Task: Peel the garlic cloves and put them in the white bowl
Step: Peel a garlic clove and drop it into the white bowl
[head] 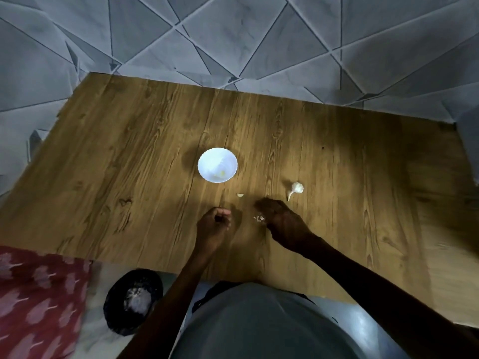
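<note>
A small white bowl (207,161) stands mid-table with one yellowish peeled piece inside. Right of it lies a garlic bulb (297,188) with its stalk pointing toward me. One loose clove (240,195) rests between the bowl and my hands. My left hand (213,225) is curled into a loose fist just above the table; what it holds, if anything, is hidden. My right hand (281,220) is bent down to the table, its fingertips beside some peel scraps (258,218). Whether it pinches any of them is unclear.
The wooden table (129,151) ends on grey patterned floor tiles behind and to the left. Below its near edge sit a dark round container (133,300) and a red patterned cloth (39,304) at my left.
</note>
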A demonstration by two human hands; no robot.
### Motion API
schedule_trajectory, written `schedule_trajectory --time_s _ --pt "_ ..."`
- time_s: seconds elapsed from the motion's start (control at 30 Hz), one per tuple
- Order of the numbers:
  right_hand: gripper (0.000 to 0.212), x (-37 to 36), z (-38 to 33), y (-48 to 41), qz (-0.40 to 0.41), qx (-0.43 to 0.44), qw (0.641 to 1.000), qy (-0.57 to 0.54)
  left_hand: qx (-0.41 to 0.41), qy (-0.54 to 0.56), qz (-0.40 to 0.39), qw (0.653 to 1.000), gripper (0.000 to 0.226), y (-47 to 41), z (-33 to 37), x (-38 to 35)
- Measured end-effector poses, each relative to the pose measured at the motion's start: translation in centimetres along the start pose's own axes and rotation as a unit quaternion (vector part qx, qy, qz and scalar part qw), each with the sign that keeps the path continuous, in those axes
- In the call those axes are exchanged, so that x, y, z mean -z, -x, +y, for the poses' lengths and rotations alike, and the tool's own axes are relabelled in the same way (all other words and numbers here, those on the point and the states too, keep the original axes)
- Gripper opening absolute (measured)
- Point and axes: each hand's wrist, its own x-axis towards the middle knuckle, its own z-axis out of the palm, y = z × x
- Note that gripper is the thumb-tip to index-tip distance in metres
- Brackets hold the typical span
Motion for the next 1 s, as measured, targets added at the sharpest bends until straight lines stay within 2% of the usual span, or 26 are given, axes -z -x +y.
schedule_trajectory --time_s 0.13,0.37,0.43,0.5,0.57,0.63,0.7,0.73,0.77,0.83,0.87,0.93,1.0 --pt "0.052 -1.3 -1.1 1.1 0.002 0.040 0.998 0.047 0.014 0.009 -0.002 1.000 0.022 0.2 -0.3 -0.2" --pt "0.028 -1.5 2.4 0.5 0.018 0.182 0.977 0.106 0.030 0.052 -0.006 0.998 0.016 0.7 0.1 -0.4" --pt "0.019 -1.3 2.6 -0.4 0.026 0.213 0.968 0.130 0.056 0.107 -0.016 0.992 0.015 0.6 0.6 -0.5" --pt "0.022 -1.1 1.9 -1.3 0.025 0.216 0.965 0.149 0.105 0.213 -0.034 0.971 0.016 0.7 1.3 -0.8" --pt "0.026 -1.0 0.3 -1.7 0.041 0.140 0.982 0.122 0.157 0.311 -0.051 0.936 0.022 0.3 1.5 -1.5" --pt "0.023 -0.9 -1.6 -2.0 0.082 -0.030 0.996 -0.021 0.209 0.390 -0.060 0.895 0.027 -0.2 1.8 -2.3" --pt "0.023 -0.3 -4.2 -2.5 0.111 -0.160 0.959 -0.207 0.260 0.463 -0.077 0.844 0.032 -0.3 2.4 -2.8" --pt "0.023 0.0 -5.6 -2.6 0.106 -0.176 0.947 -0.249 0.277 0.487 -0.098 0.822 0.032 -0.2 2.8 -3.0" --pt "0.023 0.4 -6.8 -2.8 0.077 -0.176 0.951 -0.244 0.287 0.514 -0.117 0.800 0.034 0.0 3.1 -3.3" --pt "0.029 0.4 -8.6 -3.2 0.007 -0.137 0.986 -0.090 0.298 0.558 -0.122 0.765 0.041 0.4 3.6 -4.0" --pt "0.034 0.2 -9.0 -3.3 -0.024 -0.125 0.992 -0.018 0.299 0.577 -0.118 0.750 0.043 0.4 3.7 -4.2" --pt "0.034 0.3 -9.0 -3.3 -0.009 -0.123 0.992 0.017 0.301 0.604 -0.099 0.732 0.042 0.2 3.7 -4.4" --pt "0.022 1.4 -8.8 -3.2 0.053 -0.137 0.987 -0.068 0.308 0.606 -0.080 0.729 0.038 -0.3 3.5 -4.3"
